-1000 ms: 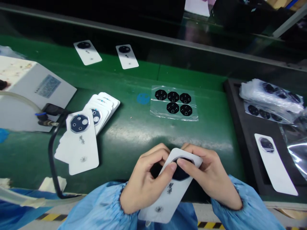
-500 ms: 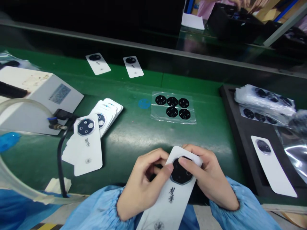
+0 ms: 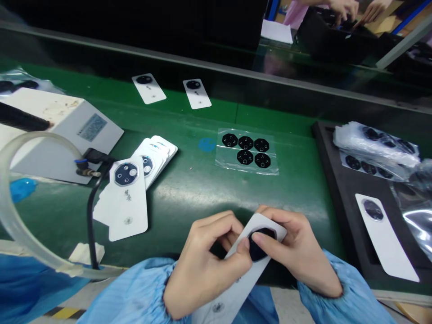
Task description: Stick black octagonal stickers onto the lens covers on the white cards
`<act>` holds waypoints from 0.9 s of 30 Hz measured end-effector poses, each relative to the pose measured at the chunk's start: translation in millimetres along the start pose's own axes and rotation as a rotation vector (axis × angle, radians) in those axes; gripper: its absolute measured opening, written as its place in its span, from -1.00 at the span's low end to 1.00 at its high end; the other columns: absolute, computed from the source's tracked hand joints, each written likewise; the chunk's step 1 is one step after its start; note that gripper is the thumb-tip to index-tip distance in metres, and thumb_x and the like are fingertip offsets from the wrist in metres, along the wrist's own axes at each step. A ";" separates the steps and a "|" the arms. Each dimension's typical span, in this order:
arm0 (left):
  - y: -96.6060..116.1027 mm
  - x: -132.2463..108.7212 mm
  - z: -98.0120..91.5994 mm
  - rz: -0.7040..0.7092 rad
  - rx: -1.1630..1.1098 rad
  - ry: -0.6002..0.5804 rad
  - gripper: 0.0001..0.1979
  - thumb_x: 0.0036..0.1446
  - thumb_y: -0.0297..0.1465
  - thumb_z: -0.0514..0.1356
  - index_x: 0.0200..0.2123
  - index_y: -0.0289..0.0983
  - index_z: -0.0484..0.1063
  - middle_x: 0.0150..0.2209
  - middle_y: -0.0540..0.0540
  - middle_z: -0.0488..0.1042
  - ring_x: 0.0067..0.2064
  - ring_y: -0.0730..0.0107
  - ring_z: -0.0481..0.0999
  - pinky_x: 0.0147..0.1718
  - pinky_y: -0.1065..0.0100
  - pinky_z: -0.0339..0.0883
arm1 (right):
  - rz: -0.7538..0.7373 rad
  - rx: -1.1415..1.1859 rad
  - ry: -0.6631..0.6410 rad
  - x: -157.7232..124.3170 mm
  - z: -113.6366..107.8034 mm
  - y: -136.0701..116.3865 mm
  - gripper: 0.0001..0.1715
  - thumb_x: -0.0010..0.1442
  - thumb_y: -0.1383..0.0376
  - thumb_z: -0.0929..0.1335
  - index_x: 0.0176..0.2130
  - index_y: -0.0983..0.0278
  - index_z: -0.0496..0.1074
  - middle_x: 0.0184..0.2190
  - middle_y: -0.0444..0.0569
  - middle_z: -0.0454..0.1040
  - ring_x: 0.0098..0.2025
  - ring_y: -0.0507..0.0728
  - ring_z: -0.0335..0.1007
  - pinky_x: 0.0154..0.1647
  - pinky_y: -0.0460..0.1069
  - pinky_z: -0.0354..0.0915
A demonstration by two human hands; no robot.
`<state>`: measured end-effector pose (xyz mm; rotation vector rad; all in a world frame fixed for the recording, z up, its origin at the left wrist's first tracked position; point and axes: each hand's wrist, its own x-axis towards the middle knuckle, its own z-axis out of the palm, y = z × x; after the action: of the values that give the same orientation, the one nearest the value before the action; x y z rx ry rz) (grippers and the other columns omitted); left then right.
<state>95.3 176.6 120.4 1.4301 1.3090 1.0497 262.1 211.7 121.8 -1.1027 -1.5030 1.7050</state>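
Between my hands a white phone back panel [image 3: 236, 290] is held tilted, its lower end close to my lap. My left hand [image 3: 202, 265] grips its left edge, thumb on the rim of the dark octagonal camera disc [image 3: 258, 254]. With its thumb pressed on that disc, my right hand [image 3: 297, 245] has its fingers around the panel's top right edge. Both thumbs partly hide the disc. Beyond my hands, a clear film sheet [image 3: 229, 165] bears several black octagonal stickers [image 3: 245, 143]. To the left lies a fanned stack of white panels [image 3: 137, 220] with dark camera discs.
Two more panels [image 3: 150, 92] lie at the back. A white box [image 3: 101, 148] with a hose [image 3: 10, 211] and black cable [image 3: 90, 225] stands left. At right, a black foam tray [image 3: 332, 189] holds bagged stickers [image 3: 374, 139] and another panel [image 3: 391, 247]. Another person's hands [image 3: 357, 11] work beyond the barrier.
The panel in my hands has tilted, and my left thumb has moved further over the disc, hiding more of it and the printed lettering. The whole view has shifted slightly.
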 end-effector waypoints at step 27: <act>0.7 13.2 -14.4 -0.333 -0.093 -0.285 -0.92 -0.03 -0.51 0.15 -0.54 -0.32 0.38 -0.56 0.06 0.36 -0.53 0.61 0.30 -0.58 0.57 0.15 | 0.142 -0.045 -0.051 1.1 -6.3 -0.1 -0.93 0.13 0.31 0.40 -0.37 0.27 0.44 -0.50 -0.19 0.34 -0.45 -0.01 0.20 -0.48 -0.13 0.14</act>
<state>82.5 190.8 124.6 1.1898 1.2199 0.6516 267.1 215.7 121.7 -1.2243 -1.5326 1.8149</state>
